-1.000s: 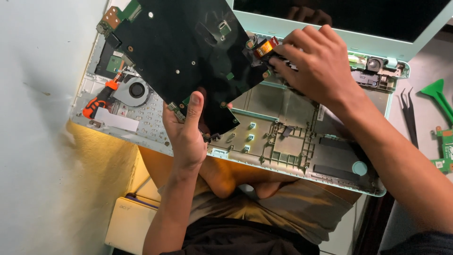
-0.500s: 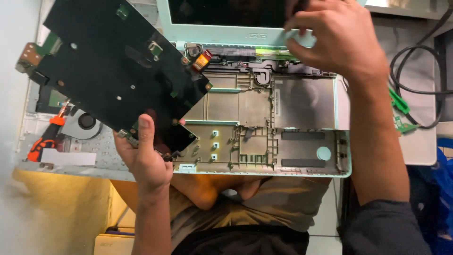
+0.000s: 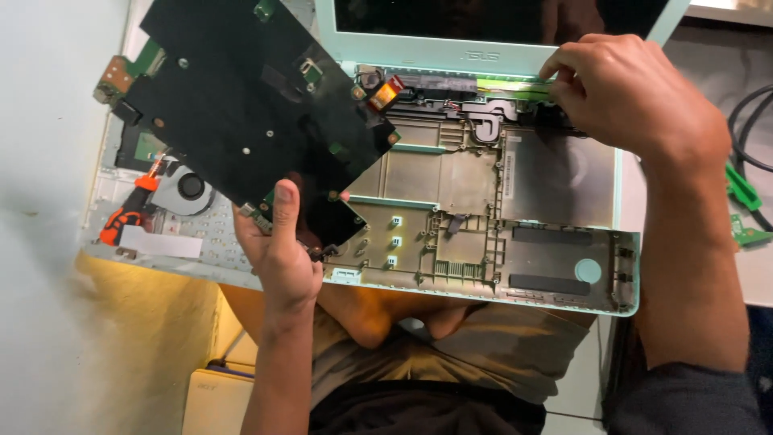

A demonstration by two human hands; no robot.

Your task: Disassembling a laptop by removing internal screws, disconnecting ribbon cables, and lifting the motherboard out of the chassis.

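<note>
My left hand (image 3: 278, 258) grips the lower edge of a large black-covered circuit board (image 3: 241, 105), thumb on top. The board is tilted up and to the left over an opened pale green laptop base (image 3: 555, 242). A small yellow and red part (image 3: 385, 93) sits at the board's right corner. My right hand (image 3: 636, 97) is at the back of the base by the hinge, with curled fingertips pinching the green strip (image 3: 515, 84) below the dark screen (image 3: 483, 16). What lies between those fingertips is hidden.
A round fan (image 3: 189, 188) and an orange cable (image 3: 129, 213) lie in the left part of the base under the board. Green plastic pieces (image 3: 745, 197) and a black cable (image 3: 749, 121) lie to the right. My legs are below the base.
My right hand has left the board's right corner and moved to the hinge strip at the back. My left hand has swung the board up and leftward off the base.
</note>
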